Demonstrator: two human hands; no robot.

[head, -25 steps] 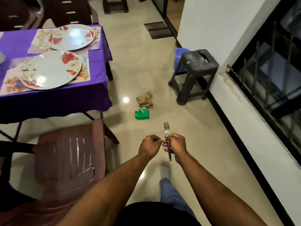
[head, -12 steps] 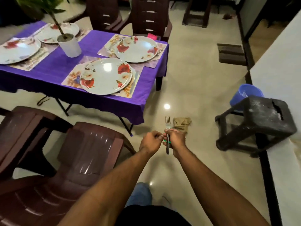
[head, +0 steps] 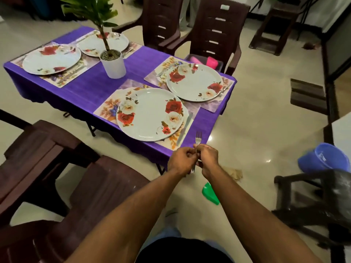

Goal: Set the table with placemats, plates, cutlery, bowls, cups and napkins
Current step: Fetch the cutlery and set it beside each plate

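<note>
Table-setting, part done. The desk (head: 106,86) under its purple cloth carries four placemats, each with a floral plate — the nearest plate (head: 150,113) sits on its mat (head: 106,111) with a knife (head: 185,128) just beside its right rim, and the next plate (head: 193,82) shows cutlery on both sides. The far two settings are partly hidden behind a potted plant (head: 112,61); their cutlery cannot be counted. The fork (head: 198,138) is off the desk, upright, tines up, near the desk's near corner. The right hand (head: 209,156) pinches its handle with curled fingers; the left hand (head: 181,161) touches it, fingers curled, seemingly on the handle too. No bowls, cups or napkins are on the desk — by this view those steps remain, with the fork's placing probably next.
</note>
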